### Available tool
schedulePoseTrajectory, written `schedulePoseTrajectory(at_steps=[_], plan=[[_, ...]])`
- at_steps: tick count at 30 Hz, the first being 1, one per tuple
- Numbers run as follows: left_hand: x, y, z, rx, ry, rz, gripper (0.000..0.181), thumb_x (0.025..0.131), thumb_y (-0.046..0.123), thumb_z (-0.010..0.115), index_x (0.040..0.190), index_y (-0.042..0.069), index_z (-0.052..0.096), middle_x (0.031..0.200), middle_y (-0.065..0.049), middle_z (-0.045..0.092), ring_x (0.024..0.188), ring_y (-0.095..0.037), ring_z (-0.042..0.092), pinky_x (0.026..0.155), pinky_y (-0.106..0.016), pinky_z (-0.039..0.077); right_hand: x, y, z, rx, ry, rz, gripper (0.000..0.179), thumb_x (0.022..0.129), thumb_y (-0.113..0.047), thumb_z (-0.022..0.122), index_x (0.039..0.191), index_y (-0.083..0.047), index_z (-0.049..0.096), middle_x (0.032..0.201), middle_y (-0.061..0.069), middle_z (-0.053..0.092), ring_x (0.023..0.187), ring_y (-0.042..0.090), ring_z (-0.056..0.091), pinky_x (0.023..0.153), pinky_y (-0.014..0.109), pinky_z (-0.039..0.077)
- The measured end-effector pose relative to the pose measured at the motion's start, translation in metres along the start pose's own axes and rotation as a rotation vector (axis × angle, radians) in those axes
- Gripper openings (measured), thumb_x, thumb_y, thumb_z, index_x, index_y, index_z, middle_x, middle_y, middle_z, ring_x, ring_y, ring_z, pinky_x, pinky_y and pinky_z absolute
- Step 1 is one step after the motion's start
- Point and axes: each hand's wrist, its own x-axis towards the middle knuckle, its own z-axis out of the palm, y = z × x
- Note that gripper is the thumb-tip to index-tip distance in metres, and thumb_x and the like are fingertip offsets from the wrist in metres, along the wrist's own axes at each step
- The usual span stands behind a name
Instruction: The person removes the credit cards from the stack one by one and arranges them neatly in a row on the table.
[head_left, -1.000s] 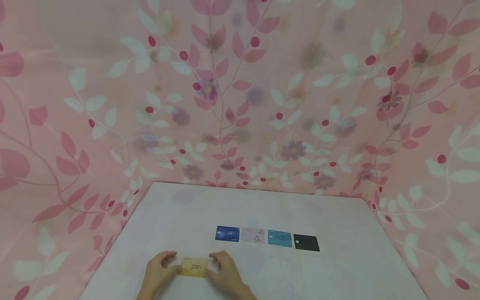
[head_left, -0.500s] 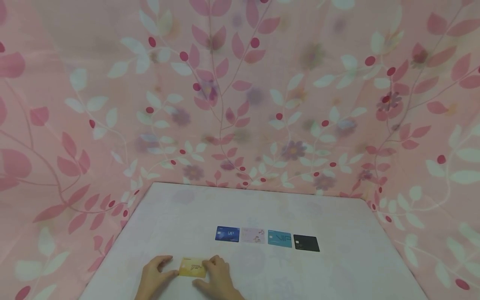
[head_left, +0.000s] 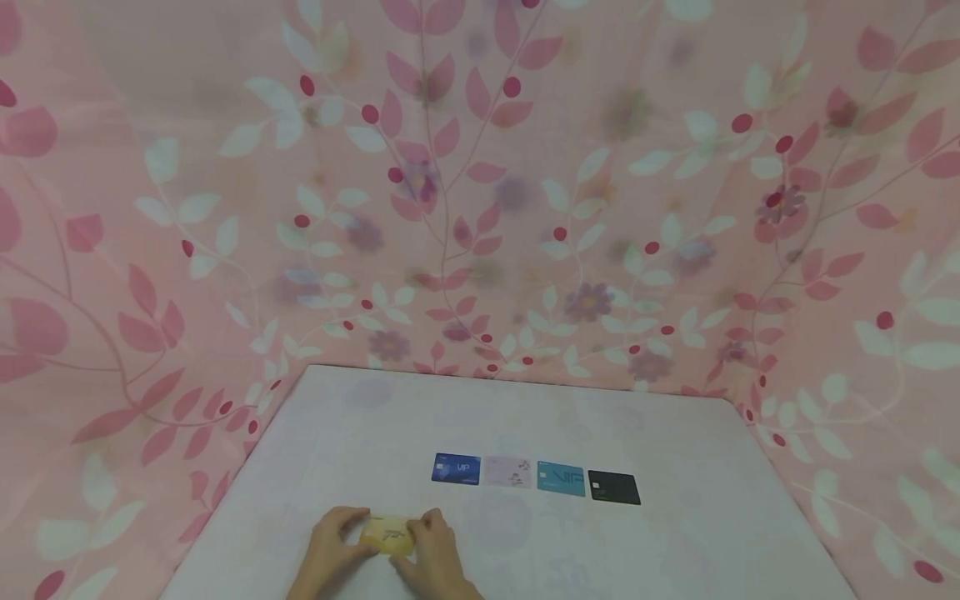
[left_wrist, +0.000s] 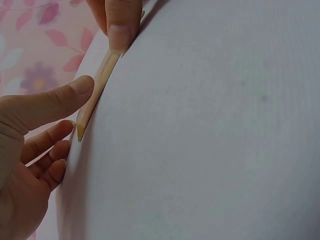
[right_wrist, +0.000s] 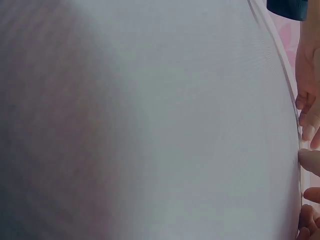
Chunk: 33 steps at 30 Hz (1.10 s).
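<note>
A thin yellow plastic card [head_left: 387, 534] is pinched by its short ends between the left hand [head_left: 332, 552] and right hand [head_left: 432, 556], near the front edge of the white table [head_left: 697, 533]. One edge is lifted; with a fingertip-only grip it may slip or snap flat.

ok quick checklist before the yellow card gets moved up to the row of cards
1. Both hands on the yellow card: ok, left hand and right hand hold its ends.
2. Card edge off the table: ok, left wrist view shows it tilted up.
3. Row tidy: ok, dark blue card, pale pink card, teal card, black card lie side by side.
4. Free spot left of the dark blue card: ok.
5. Firm grip: cannot tell.
</note>
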Motion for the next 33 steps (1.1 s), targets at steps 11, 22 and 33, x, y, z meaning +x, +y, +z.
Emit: schedulePoseTrajectory(at_steps=[11,22,33], plan=[[0.009,0.008,0.005,0.035,-0.060,0.011,0.054,0.053,0.013,0.086,0.101,-0.002,0.067,0.095,-0.007,0.060,0.090,-0.027,0.058,0.088,-0.048,0.046,0.007,0.001,-0.007,0.036,-0.025,-0.013,0.045,0.077,-0.030,0.075,0.110,-0.001,0.063,0.097,0.000,0.049,0.082,0.014,0.054,0.074,0.027,0.048],[0.020,0.008,0.002,0.070,-0.150,-0.036,0.057,0.052,0.014,0.086,0.105,0.000,0.067,0.093,-0.004,0.059,0.084,-0.019,0.053,0.079,-0.038,0.046,0.023,-0.004,-0.013,0.093,-0.141,0.171,0.044,0.067,-0.025,0.083,0.099,-0.009,0.057,0.092,0.000,0.047,0.076,0.015,0.053,0.073,0.031,0.050],[0.018,0.008,0.003,0.032,-0.140,-0.048,0.045,0.055,0.012,0.085,0.097,0.005,0.070,0.089,-0.002,0.054,0.081,-0.015,0.049,0.074,-0.031,0.044,0.024,-0.005,-0.015,0.130,-0.111,0.189,0.048,0.064,-0.021,0.085,0.100,-0.009,0.056,0.085,-0.001,0.052,0.073,0.015,0.050,0.068,0.031,0.046]])
